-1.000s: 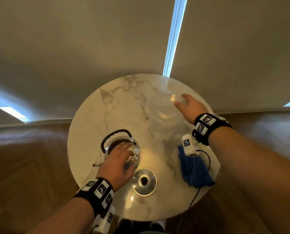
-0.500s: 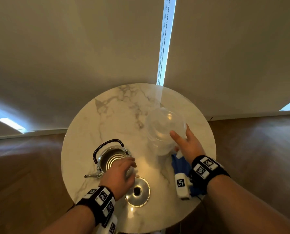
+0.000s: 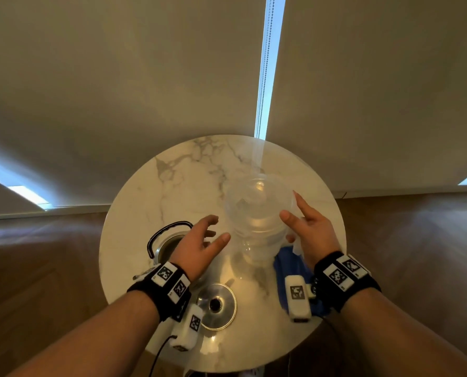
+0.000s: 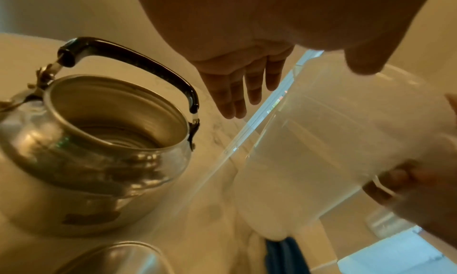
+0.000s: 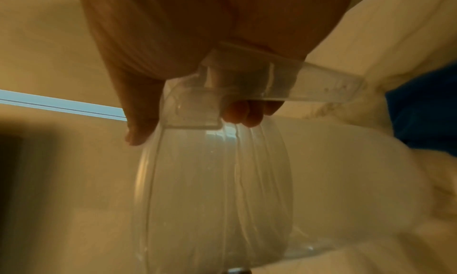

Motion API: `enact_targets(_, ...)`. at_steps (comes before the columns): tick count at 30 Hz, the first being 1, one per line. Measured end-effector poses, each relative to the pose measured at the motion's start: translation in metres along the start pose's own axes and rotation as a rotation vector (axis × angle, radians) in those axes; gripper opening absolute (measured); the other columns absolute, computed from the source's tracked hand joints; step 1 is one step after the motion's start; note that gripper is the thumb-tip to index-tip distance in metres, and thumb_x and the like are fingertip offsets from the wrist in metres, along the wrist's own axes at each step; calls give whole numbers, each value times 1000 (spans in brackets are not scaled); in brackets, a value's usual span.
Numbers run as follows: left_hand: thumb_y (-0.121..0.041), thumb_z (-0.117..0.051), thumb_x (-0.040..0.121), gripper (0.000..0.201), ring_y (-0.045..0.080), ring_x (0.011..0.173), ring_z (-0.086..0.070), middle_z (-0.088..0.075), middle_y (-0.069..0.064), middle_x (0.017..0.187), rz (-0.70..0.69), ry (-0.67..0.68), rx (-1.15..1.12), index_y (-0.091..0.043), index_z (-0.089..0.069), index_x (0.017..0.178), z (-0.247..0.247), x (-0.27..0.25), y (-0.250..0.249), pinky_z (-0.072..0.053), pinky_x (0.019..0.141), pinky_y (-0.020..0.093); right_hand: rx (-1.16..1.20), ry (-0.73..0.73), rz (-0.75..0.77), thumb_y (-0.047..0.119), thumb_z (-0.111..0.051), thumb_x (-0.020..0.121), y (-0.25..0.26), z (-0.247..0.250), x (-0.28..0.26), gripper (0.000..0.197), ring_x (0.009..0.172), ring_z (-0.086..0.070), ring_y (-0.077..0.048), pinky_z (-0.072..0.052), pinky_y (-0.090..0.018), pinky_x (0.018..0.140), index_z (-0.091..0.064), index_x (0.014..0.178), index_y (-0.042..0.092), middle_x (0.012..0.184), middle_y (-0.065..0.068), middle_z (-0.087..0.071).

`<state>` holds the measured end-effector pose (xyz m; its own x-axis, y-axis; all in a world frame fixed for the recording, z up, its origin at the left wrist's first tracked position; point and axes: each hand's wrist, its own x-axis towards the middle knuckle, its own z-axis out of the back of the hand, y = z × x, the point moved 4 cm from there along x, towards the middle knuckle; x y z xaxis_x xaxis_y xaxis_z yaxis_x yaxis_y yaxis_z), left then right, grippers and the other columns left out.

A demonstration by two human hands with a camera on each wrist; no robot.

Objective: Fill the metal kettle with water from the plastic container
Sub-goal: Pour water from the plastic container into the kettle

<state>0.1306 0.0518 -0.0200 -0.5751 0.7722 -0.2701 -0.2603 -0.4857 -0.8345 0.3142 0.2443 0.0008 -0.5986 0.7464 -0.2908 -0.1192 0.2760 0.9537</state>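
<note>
The metal kettle (image 3: pixel 164 244) stands lidless at the table's left, its black handle upright and its mouth (image 4: pixel 111 133) uncovered. My left hand (image 3: pixel 203 240) hovers just right of it, fingers (image 4: pixel 235 96) straight, holding nothing, its thumb close to the container's side. The clear plastic container (image 3: pixel 256 221) with water in it hangs tilted over the table's middle right. My right hand (image 3: pixel 309 232) grips its handle (image 5: pixel 247 82), fingers curled round it and the thumb against the wall. The container's body (image 5: pixel 215 190) fills the right wrist view.
The kettle's metal lid (image 3: pixel 217 304) lies upside down near the front edge of the round marble table (image 3: pixel 177 186). A blue cloth (image 3: pixel 288 268) lies under the right wrist. Window blinds rise behind the table and wooden floor surrounds it.
My left hand left the kettle's rim and moved right toward the container. My right hand shifted from the container's far side to its handle and drew it nearer.
</note>
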Motion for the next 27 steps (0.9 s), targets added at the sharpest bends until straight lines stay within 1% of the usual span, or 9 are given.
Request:
enact_targets(3, -87, -54, 67, 96, 3, 126, -56, -55, -21, 138, -32, 34, -254, -34, -38, 147, 0, -5, -5, -47, 109, 43, -9, 112, 19, 50, -87, 68, 12, 2, -10, 86, 86, -57, -34, -53, -54, 87, -53, 146, 36, 111, -10, -77)
enact_targets(7, -70, -70, 69, 100, 8, 128, -58, -60, -10, 139, -96, 67, -463, -22, -36, 150, -6, -27, -20, -51, 104, 30, -78, 192, 68, 33, -78, 79, 22, -2, -18, 76, 78, -57, -31, -53, -40, 88, -49, 149, 33, 72, -6, -68)
enact_targets(11, -56, -78, 72, 91, 18, 127, -60, -62, 1, 137, -62, 17, -494, -18, -41, 147, -9, -47, -11, -48, 109, 45, -218, 354, 130, 39, -86, 75, 32, -17, -30, 75, 83, -64, -40, -56, -35, 98, -53, 143, 43, 83, -37, -57)
enact_targets(13, -52, -74, 76, 82, 16, 124, -62, -64, -1, 134, -30, -2, -494, -20, -44, 145, -9, -56, -3, -48, 108, 47, -260, 378, 143, 39, -86, 69, 35, -26, -35, 72, 87, -70, -32, -56, -29, 97, -58, 135, 48, 79, -24, -61)
enact_targets(15, -55, -72, 76, 77, 15, 122, -64, -66, -3, 131, -9, -5, -497, -23, -48, 142, -10, -65, 3, -49, 107, 46, -317, 383, 165, 44, -86, 65, 35, -33, -36, 70, 77, -68, -21, -57, -33, 97, -61, 130, 52, 72, -8, -57)
enact_targets(18, -66, -73, 69, 75, 14, 117, -67, -69, -8, 125, 53, -9, -545, -34, -53, 134, -13, -73, 16, -53, 102, 44, -423, 395, 179, 55, -87, 64, 30, -43, -32, 70, 72, -61, -20, -56, -45, 98, -62, 130, 56, 66, -3, -50)
enact_targets(22, -64, -76, 67, 83, 26, 115, -68, -68, 4, 125, 149, -25, -647, -27, -52, 137, -15, -76, 39, -53, 101, 52, -552, 380, 181, 62, -86, 62, 25, -61, -29, 69, 67, -64, -19, -59, -41, 91, -63, 126, 59, 64, 2, -54)
enact_targets(25, -54, -72, 69, 77, 28, 115, -67, -66, 8, 128, 207, -11, -705, -25, -50, 137, -15, -76, 51, -54, 100, 47, -634, 371, 175, 66, -85, 61, 22, -75, -27, 68, 75, -71, -16, -59, -39, 89, -63, 125, 59, 71, 2, -69)
enact_targets(27, -52, -72, 71, 75, 36, 116, -65, -66, 12, 127, 241, -11, -744, -24, -49, 137, -14, -76, 59, -53, 100, 53, -676, 360, 165, 65, -86, 62, 20, -83, -27, 68, 75, -70, -10, -58, -37, 89, -64, 126, 57, 73, 9, -70)
